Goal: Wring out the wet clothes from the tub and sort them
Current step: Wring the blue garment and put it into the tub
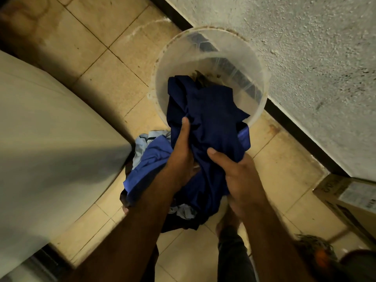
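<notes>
A dark navy garment [211, 119] hangs bunched between both hands, its top edge over the rim of a clear plastic bucket [183, 49] on the tiled floor. My left hand [181, 153] grips the cloth on its left side, thumb up along the fabric. My right hand [240, 176] grips the lower right of the same garment, thumb pressed into it. Below the hands lies a heap of clothes [146, 159], lighter blue and pale blue, partly hidden by my forearms.
A large white appliance [50, 143] fills the left side. A rough plastered wall [305, 58] with a dark skirting runs diagonally behind the bucket. A cardboard box [350, 200] sits at the right edge. My foot [227, 220] stands on the beige tiles under the garment.
</notes>
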Motion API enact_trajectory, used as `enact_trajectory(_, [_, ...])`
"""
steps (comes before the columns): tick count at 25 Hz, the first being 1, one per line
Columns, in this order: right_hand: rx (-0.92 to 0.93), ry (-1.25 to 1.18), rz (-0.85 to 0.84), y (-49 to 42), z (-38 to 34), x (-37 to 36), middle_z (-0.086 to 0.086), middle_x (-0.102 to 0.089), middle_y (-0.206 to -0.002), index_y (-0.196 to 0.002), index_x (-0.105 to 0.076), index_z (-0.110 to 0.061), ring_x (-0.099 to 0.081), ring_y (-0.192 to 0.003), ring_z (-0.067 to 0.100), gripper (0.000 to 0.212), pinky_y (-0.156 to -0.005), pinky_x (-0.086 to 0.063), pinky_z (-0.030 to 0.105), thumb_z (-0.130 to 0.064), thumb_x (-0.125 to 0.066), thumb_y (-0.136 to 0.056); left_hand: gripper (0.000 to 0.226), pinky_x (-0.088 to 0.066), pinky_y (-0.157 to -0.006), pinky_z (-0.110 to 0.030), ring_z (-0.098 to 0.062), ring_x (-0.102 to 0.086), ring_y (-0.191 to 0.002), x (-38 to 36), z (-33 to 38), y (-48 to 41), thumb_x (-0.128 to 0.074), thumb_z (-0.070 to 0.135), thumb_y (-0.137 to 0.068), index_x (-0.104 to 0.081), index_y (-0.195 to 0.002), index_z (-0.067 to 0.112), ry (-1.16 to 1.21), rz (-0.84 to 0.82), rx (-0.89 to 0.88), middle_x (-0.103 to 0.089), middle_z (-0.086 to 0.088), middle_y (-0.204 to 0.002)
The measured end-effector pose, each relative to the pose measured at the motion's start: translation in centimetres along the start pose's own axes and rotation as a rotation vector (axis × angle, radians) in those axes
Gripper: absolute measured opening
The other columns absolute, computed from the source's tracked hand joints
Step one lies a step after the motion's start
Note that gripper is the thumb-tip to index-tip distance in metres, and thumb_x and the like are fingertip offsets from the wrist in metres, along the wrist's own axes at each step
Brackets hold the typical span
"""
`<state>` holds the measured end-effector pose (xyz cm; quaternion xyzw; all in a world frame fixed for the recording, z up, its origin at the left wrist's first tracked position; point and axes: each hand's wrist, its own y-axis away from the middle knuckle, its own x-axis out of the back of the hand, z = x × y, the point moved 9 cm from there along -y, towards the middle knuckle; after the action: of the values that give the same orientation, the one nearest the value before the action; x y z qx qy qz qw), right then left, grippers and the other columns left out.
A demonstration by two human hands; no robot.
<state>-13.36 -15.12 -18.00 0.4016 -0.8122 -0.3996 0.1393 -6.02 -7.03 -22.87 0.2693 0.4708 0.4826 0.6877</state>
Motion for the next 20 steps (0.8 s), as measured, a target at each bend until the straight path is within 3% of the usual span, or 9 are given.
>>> enact_trajectory(3, [0.018,-0.121,0.002,-4.1,-2.2,-1.8,0.006,-0.073,-0.123,-0.134,-0.062,-0.013,-0.071,-0.111,0.025,0.04,-0.098,-0.057,0.047,-0.014,-0.069,-0.094,0.064,-0.058,-0.089,-0.036,-0.023,-0.07,-0.107,1.4,-3.9,2.2,-0.026,0.065,-0.097,-0.066,-0.119,0.02,0.048,-0.026,0.153,-0.063,-0.014,-0.133])
enact_trajectory(5, [0.046,-0.187,-0.023,-6.8,-3.6,-2.3,0.005,-0.07,-0.128,-0.139,-0.058,-0.015,-0.069,-0.114,0.025,0.044,-0.097,-0.058,0.044,-0.019,-0.067,-0.096,0.08,-0.05,-0.103,-0.046,-0.027,-0.065,-0.117,2.1,-5.9,3.9,-0.024,0.078,-0.087,-0.063,-0.127,0.022,-0.037,-0.089,0.282,-0.063,-0.013,-0.133])
enact_trajectory(8, [0.114,0.199,0.333,-7.4,-3.5,2.1,0.001,-0.068,-0.125,-0.14,-0.057,-0.019,-0.066,-0.111,0.015,0.052,-0.099,-0.056,0.036,-0.032,-0.071,-0.092,0.081,-0.044,-0.105,-0.05,-0.034,-0.061,-0.121,2.5,-6.3,4.2,-0.032,0.079,-0.08,-0.065,-0.128,0.022,-0.028,-0.148,0.305,-0.064,-0.014,-0.132])
enact_trajectory(11, [0.138,0.324,0.664,-4.7,-0.5,6.9,0.008,-0.048,-0.146,-0.148,-0.044,-0.017,-0.054,-0.127,0.023,0.071,-0.104,-0.05,0.036,-0.039,-0.074,-0.088,0.049,-0.054,-0.089,-0.045,-0.026,-0.07,-0.095,4.2,-3.2,1.9,-0.052,0.057,-0.091,-0.062,-0.12,0.018,-0.071,0.139,0.129,-0.072,-0.012,-0.115])
enact_trajectory(14, [-0.108,0.132,0.496,-5.8,4.8,7.6,0.011,-0.034,-0.16,-0.159,-0.019,-0.02,-0.043,-0.142,0.03,0.101,-0.109,-0.042,0.035,-0.037,-0.083,-0.082,0.039,-0.056,-0.092,-0.048,-0.028,-0.066,-0.104,7.9,0.4,0.4,-0.073,0.047,-0.083,-0.062,-0.106,0.019,-0.428,0.564,-0.102,-0.067,-0.007,-0.111])
enact_trajectory(15, [-0.188,0.035,0.417,-6.4,6.1,7.1,0.013,-0.043,-0.155,-0.157,-0.026,-0.021,-0.05,-0.136,0.031,0.096,-0.106,-0.047,0.04,-0.035,-0.084,-0.081,0.052,-0.053,-0.097,-0.048,-0.028,-0.061,-0.113,9.1,1.1,0.4,-0.078,0.047,-0.077,-0.058,-0.115,0.019,-0.538,0.675,-0.148,-0.062,-0.007,-0.121])
enact_trajectory(17, [-0.267,-0.051,0.305,-7.7,7.4,6.0,0.017,-0.068,-0.127,-0.127,-0.058,-0.017,-0.068,-0.113,0.03,0.051,-0.09,-0.058,0.041,-0.031,-0.082,-0.084,0.081,-0.049,-0.102,-0.047,-0.027,-0.055,-0.123,10.3,0.3,-0.3,-0.083,0.045,-0.073,-0.045,-0.139,0.015,-0.445,0.685,-0.091,-0.052,-0.008,-0.139])
enact_trajectory(18, [-0.275,-0.042,0.294,-8.3,7.6,5.7,0.016,-0.074,-0.109,-0.107,-0.065,-0.015,-0.073,-0.097,0.027,0.03,-0.081,-0.06,0.037,-0.031,-0.08,-0.085,0.073,-0.053,-0.096,-0.042,-0.023,-0.06,-0.115,9.9,-0.9,-1.0,-0.081,0.04,-0.077,-0.049,-0.136,0.012,-0.318,0.615,-0.006,-0.058,-0.007,-0.133])
enact_trajectory(20, [-0.254,0.017,0.328,-8.9,6.8,5.6,0.011,-0.071,-0.074,-0.08,-0.061,-0.013,-0.067,-0.061,0.02,0.023,-0.062,-0.056,0.031,-0.026,-0.077,-0.089,0.023,-0.058,-0.072,-0.034,-0.018,-0.069,-0.081,8.7,-2.1,-2.0,-0.073,0.03,-0.088,-0.067,-0.098,0.01,-0.325,0.462,0.084,-0.073,-0.002,-0.09])
